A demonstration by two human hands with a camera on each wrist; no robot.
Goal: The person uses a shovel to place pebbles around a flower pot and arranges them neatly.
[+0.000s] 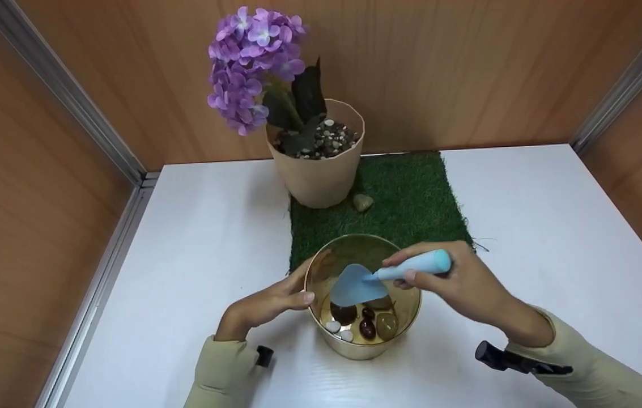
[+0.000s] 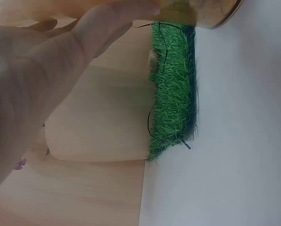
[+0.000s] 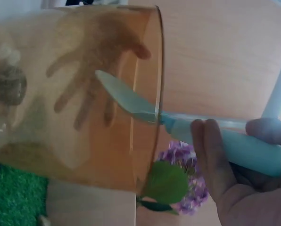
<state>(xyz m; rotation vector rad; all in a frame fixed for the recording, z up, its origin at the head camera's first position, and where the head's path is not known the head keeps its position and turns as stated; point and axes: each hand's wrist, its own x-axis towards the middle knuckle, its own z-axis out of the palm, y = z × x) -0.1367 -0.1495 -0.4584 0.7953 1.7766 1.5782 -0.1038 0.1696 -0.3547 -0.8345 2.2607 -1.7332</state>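
A see-through amber bucket (image 1: 356, 351) stands on the white table, with brown, olive and white stones (image 1: 367, 328) at its bottom. My left hand (image 1: 275, 300) holds it from the left, thumb near the rim. Through the wall, the right wrist view shows that hand's fingers (image 3: 86, 101) spread along the far side. My right hand (image 1: 462, 283) grips the pale blue handle of a small garden trowel (image 1: 359, 286) at the bucket's right. The trowel's blade reaches inside below the rim, above the stones. No load shows on the blade.
Behind the bucket lies a green artificial grass mat (image 1: 411, 187). A beige pot (image 1: 321, 178) with a purple flower (image 1: 253, 62) and pebbly soil stands at its back left, a loose stone (image 1: 362, 202) beside it. Wood-look panels (image 1: 439, 73) enclose the table.
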